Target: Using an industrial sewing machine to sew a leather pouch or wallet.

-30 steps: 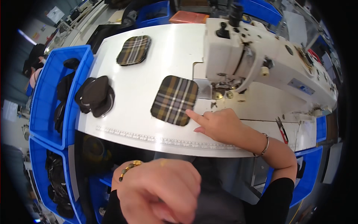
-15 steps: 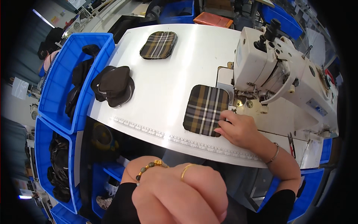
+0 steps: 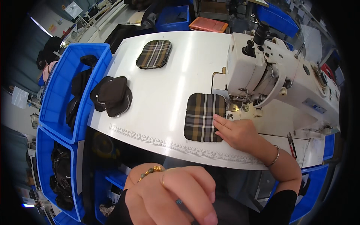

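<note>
Currently, right hand [image 3: 242, 135] outstretched, ungripping, fingertips on right edge of brown-grey plaid rounded-square fabric piece [image 3: 200, 118], apparently steadying it flat on glossy white bench [image 3: 157, 97] beside white long-armed sewing machine [image 3: 272, 71]; left hand [image 3: 159, 193] half-curled, contents undeterminable.

Sleeves [image 3: 276, 204], black; left hand [image 3: 170, 193]: beaded bracelet [image 3: 143, 175], gold-coloured charm [image 3: 157, 168], thin ring [image 3: 162, 182]; right hand [image 3: 240, 135]: slim metal bangle [image 3: 276, 156].

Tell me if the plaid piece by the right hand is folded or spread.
Spread: the plaid piece lies flat on the table, broad face up, no fold showing; the right hand touches its right side.
</note>
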Tool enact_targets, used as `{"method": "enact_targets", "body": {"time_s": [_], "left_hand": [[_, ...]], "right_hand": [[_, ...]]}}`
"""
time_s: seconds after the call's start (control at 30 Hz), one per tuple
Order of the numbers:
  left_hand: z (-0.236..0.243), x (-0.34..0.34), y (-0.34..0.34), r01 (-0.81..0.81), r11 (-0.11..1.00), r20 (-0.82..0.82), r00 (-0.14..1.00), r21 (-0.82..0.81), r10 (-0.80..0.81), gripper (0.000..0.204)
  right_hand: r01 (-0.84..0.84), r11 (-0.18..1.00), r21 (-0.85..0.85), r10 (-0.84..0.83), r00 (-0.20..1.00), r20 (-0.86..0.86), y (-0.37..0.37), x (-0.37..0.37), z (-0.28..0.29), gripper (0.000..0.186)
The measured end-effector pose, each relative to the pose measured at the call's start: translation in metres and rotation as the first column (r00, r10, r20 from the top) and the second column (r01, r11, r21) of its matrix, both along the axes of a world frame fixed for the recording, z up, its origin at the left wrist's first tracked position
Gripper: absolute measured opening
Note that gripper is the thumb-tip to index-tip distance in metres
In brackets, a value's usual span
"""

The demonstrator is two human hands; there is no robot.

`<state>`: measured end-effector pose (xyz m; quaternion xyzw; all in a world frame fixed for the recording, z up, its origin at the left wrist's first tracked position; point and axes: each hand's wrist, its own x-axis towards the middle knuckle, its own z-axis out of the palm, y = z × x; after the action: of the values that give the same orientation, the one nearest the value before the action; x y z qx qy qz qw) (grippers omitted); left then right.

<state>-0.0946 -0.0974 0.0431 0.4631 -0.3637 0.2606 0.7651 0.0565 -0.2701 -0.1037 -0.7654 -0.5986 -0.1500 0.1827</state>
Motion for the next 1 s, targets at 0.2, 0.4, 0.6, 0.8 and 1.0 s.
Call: {"method": "enact_targets", "body": {"time_s": [0.2,0.4,0.6,0.8,1.0], "left_hand": [[0.007,-0.007,-0.011,-0.020,0.997,-0.047,0.999,-0.072,0.016,0.004],[-0.003,0.000,0.003,0.029,1.000,0.073,0.997,-0.005,-0.028,0.007],[-0.025,0.020,0.001,-0.333,0.932,0.176,0.918,-0.144,0.355,0.010],[-0.058,0.022,0.171,-0.488,-0.391,0.372,-0.141,0.781,0.918,0.044],[-0.123,0.006,0.287,0.029,-0.343,0.316,-0.470,0.939,0.824,0.048]], "right_hand": [[0.019,1.000,-0.004,-0.019,1.000,0.004,0.002,-0.003,0.007,0.028],[0.019,0.999,-0.039,-0.020,1.000,-0.023,0.003,0.000,0.008,0.030],[0.060,0.997,-0.057,-0.062,0.998,-0.031,-0.003,0.004,0.001,0.030],[0.032,0.999,-0.010,-0.032,0.999,-0.023,0.004,0.002,0.002,0.031],[0.034,0.999,-0.015,-0.035,0.999,-0.030,0.006,0.004,-0.001,0.031]]}}
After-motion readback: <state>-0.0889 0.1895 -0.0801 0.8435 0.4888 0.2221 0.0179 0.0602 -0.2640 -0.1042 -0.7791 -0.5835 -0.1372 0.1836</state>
